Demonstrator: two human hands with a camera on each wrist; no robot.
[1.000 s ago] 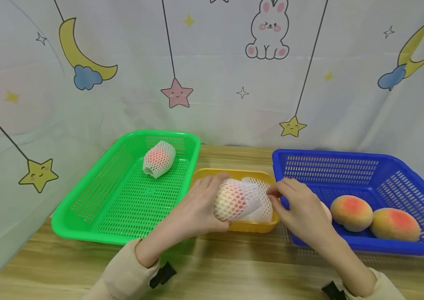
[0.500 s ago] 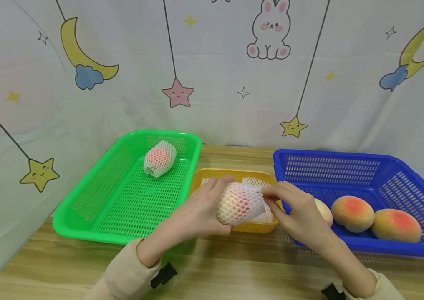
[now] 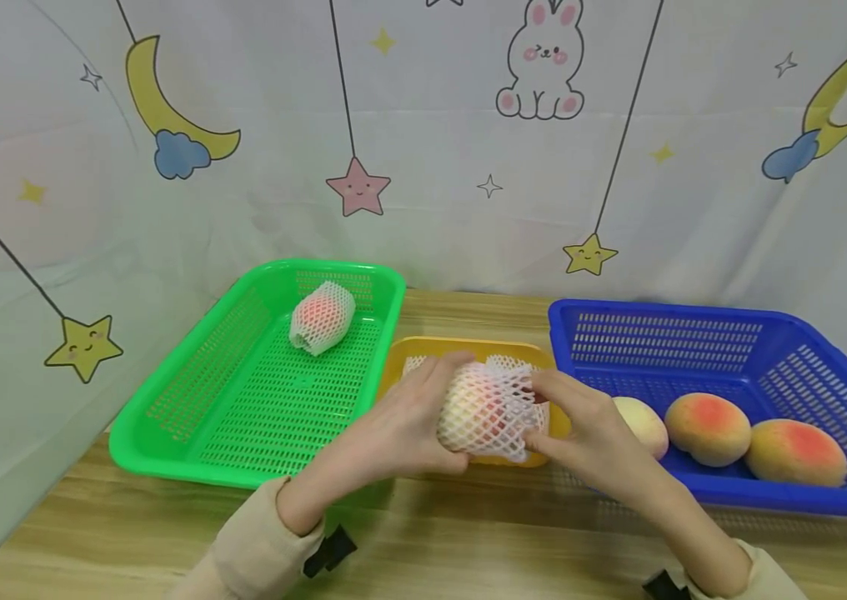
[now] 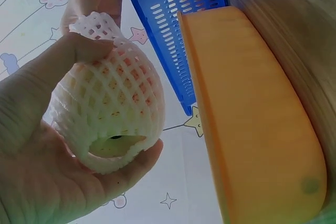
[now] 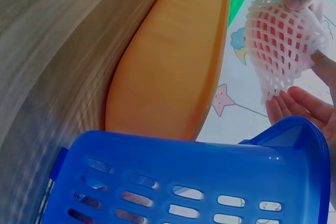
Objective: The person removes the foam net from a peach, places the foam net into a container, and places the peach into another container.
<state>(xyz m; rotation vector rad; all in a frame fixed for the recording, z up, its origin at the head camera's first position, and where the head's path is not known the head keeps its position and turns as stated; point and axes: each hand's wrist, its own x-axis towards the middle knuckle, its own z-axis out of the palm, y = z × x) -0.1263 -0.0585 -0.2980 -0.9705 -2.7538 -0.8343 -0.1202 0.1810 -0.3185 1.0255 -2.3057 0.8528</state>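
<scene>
Tray (image 5: 168, 66) between two baskets (image 3: 258, 417)

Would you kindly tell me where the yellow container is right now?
In the head view, the yellow container stands on the table between the green basket at left and the blue basket at right, partly behind the left hand.

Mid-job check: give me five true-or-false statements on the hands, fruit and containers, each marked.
1. The left hand grips a netted fruit. True.
2. The yellow tray sits between the green basket and the blue basket. True.
3. The green basket holds four fruits. False: one other netted fruit lies in it.
4. Three bare fruits show in the blue basket. True.
5. The right hand holds a bare fruit. False: it is on the held fruit's net.
</scene>
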